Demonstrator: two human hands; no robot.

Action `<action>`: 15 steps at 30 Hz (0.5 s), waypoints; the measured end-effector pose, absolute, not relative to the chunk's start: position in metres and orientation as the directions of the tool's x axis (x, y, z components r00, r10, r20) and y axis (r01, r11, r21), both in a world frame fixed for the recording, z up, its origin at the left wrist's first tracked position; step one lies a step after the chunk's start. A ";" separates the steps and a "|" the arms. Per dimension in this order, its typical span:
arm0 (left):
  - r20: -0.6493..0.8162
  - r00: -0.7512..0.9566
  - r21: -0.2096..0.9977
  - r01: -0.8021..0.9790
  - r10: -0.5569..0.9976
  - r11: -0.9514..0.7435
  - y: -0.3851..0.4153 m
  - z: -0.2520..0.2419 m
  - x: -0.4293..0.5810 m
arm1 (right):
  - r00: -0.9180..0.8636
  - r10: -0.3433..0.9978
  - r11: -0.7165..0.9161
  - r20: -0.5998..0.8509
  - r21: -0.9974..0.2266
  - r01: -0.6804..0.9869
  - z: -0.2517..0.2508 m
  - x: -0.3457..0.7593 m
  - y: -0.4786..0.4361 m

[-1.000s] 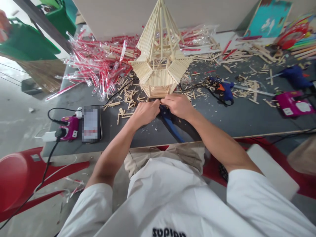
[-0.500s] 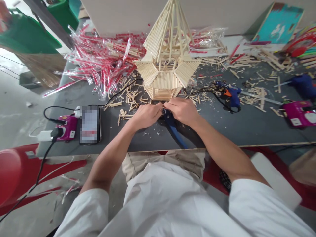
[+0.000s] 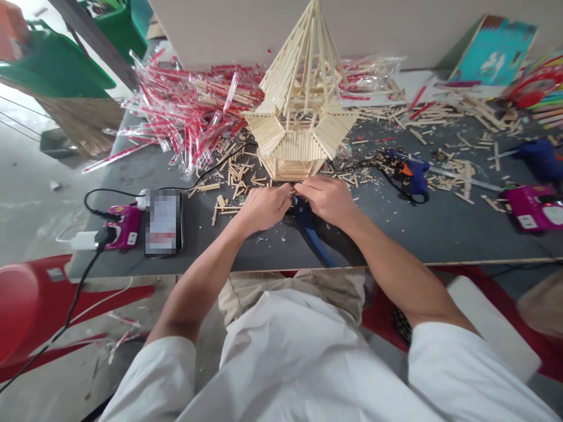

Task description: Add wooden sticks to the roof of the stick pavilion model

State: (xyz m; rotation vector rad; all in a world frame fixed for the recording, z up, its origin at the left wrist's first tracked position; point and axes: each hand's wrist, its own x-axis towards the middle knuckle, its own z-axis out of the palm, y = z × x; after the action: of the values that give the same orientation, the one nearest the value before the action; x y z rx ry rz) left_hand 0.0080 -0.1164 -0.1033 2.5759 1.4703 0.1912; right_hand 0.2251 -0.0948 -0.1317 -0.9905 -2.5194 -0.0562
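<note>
While the fingers meet: the fingertips (image 3: 295, 189) of both hands come together low at centre, around something too small and shaded to make out; I cannot tell whether they are clamped on anything.
Left hand: the left hand (image 3: 263, 207) curves inward, knuckles up, just left of centre.
Right hand: the right hand (image 3: 328, 200) reaches across toward the other, its fingers close against the left's.
Under the hands: blue-handled cutters (image 3: 311, 232) lie on the table, their handles pointing toward the near edge.
Just ahead: an upright stick tower (image 3: 299, 146) with a pointed roof stands on the table, its base near the fingertips.
Around the tower: loose sticks (image 3: 235, 181) lie scattered, with a heap of red-striped plastic wrappers (image 3: 185, 114) at upper left.
Farther out: a glue gun (image 3: 411, 173) lies right of the hands; a blurred phone (image 3: 163, 223) lies left.
Step in hand: judging by the pinch, fine finger work on a small piece.
Next move: it seems to call for steady fingertips.
</note>
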 end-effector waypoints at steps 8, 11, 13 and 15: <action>0.156 0.549 0.236 0.787 0.821 -0.570 -0.114 -0.103 0.002 | -0.571 0.706 0.703 0.419 -0.314 0.638 -0.128 0.226 -0.095; 0.160 0.521 0.217 0.810 0.838 -0.545 -0.115 -0.103 0.000 | -0.543 0.746 0.666 0.386 -0.437 0.605 -0.122 0.229 -0.093; 0.159 0.504 0.212 0.822 0.849 -0.528 -0.115 -0.102 -0.001 | -0.519 0.793 0.608 0.320 -0.472 0.638 -0.114 0.235 -0.097; 0.156 0.498 0.215 0.826 0.853 -0.521 -0.114 -0.102 -0.004 | -0.454 0.855 0.518 0.251 -0.459 0.722 -0.107 0.242 -0.108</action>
State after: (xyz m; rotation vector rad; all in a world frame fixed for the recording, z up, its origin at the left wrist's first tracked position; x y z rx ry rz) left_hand -0.0035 -0.1139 -0.1023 2.6202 1.4751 0.3697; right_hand 0.2416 -0.1084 -0.1066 -1.2904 -2.3117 0.3977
